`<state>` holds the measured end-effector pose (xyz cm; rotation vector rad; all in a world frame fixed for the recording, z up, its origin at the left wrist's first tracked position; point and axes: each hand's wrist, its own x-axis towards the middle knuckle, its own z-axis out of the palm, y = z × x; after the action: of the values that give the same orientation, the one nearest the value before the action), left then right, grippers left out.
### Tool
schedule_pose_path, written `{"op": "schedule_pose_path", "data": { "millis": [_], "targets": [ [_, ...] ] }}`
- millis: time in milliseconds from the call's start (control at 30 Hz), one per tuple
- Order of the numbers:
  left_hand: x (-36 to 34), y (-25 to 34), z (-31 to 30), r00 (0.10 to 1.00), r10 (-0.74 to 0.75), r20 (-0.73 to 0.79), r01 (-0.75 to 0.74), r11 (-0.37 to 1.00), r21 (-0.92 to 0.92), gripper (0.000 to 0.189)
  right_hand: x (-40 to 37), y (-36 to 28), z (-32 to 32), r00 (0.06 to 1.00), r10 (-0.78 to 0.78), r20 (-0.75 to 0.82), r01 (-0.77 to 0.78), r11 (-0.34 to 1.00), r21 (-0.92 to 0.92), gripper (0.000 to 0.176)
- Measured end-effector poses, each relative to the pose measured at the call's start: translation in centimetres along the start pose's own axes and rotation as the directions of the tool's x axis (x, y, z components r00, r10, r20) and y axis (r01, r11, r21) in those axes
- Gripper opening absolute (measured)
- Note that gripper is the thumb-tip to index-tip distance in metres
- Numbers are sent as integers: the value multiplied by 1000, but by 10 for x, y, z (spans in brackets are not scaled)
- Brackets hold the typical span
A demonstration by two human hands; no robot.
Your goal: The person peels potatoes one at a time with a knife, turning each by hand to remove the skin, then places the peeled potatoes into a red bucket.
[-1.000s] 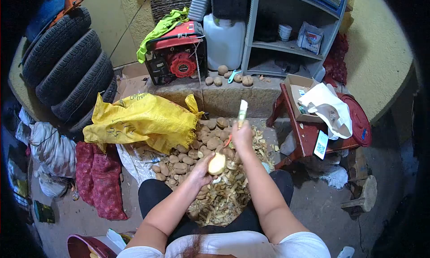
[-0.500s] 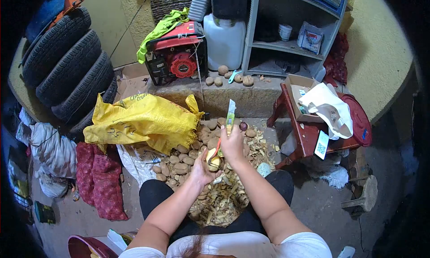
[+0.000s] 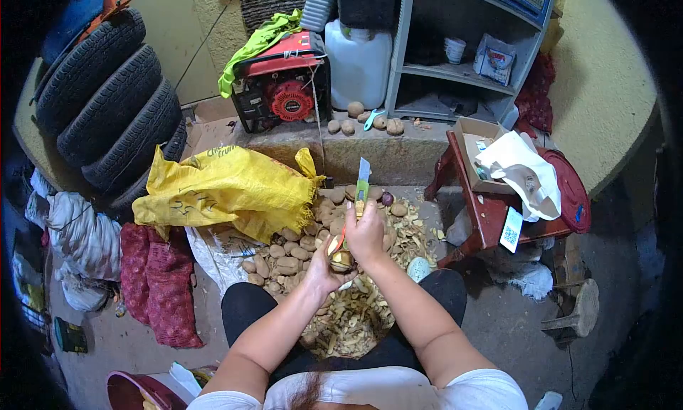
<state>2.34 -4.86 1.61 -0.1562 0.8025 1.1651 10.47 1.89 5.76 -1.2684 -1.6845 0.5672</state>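
Note:
My left hand (image 3: 324,271) is wrapped round a partly peeled potato (image 3: 342,261), pale flesh showing beside brown skin. Close against it, my right hand (image 3: 365,238) grips a peeler (image 3: 362,186). Its green part and flat pale end stick out beyond my fist, and an orange-red part shows by the potato. Where the blade meets the potato is hidden by my fingers. Below both hands lies a heap of peelings (image 3: 352,324) between my knees. Unpeeled potatoes (image 3: 288,266) are piled just ahead and to the left.
A yellow sack (image 3: 220,193) lies ahead left, with red mesh sacks (image 3: 167,289) nearer. A red generator (image 3: 284,90) stands on the ledge, where another peeler (image 3: 373,118) lies among potatoes. At right is a red stool (image 3: 484,221) with a cardboard box (image 3: 473,143). A maroon basin (image 3: 128,392) sits lower left.
My right hand and the peeler have shifted slightly nearer me. The potato has turned in my left hand, and more brown skin now faces up.

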Motion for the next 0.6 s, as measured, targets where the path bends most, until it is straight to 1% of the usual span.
{"op": "schedule_pose_path", "data": {
  "millis": [67, 133, 167, 233, 267, 300, 367, 400, 433, 500, 533, 600],
  "targets": [
    [10, 1, -11, 1000, -24, 19, 24, 1000, -9, 38, 0, 0, 1, 999, 30, 22, -29, 999, -25, 30],
    [15, 5, -21, 984, -92, 150, 80, 993, 84, 36, 1, -1, 1, 998, 52, -23, -53, 998, -44, 24],
    [18, 3, -24, 984, -92, 151, 80, 993, 86, 36, 4, 0, 1, 998, 52, -25, -53, 998, -44, 24],
    [7, -3, -8, 1000, 5, 5, -6, 993, 116, 34, 10, 7, 0, 987, 146, 68, -144, 989, -36, 31],
    [1, -8, 5, 998, 61, -27, -58, 994, 93, 31, 12, 8, -3, 987, 147, 68, -144, 989, -37, 31],
    [2, -8, 1, 998, 60, -27, -58, 994, 92, 31, 15, 9, -5, 985, 162, 61, -159, 986, -57, 31],
    [5, -7, -10, 991, -24, 130, -1, 983, 186, 31, 19, 13, -8, 982, 179, 51, -175, 981, -78, 31],
    [1, -9, -5, 996, 4, 90, -22, 981, 194, 32, 21, 17, -6, 974, 218, 55, -214, 973, -83, 31],
    [2, -10, -6, 996, 4, 90, -21, 981, 194, 32, 22, 22, -5, 964, 257, 60, -252, 964, -87, 31],
    [4, -11, -8, 999, -2, 44, -9, 972, 233, 31, 25, 30, -3, 961, 270, 67, -263, 961, -90, 32],
    [2, -11, -7, 999, -2, 44, -9, 972, 233, 31, 26, 35, -2, 957, 282, 74, -275, 957, -95, 32],
    [-2, -10, -3, 1000, -21, 8, 18, 964, 267, 34, 28, 43, 1, 949, 304, 85, -296, 951, -91, 33]
  ]
}}
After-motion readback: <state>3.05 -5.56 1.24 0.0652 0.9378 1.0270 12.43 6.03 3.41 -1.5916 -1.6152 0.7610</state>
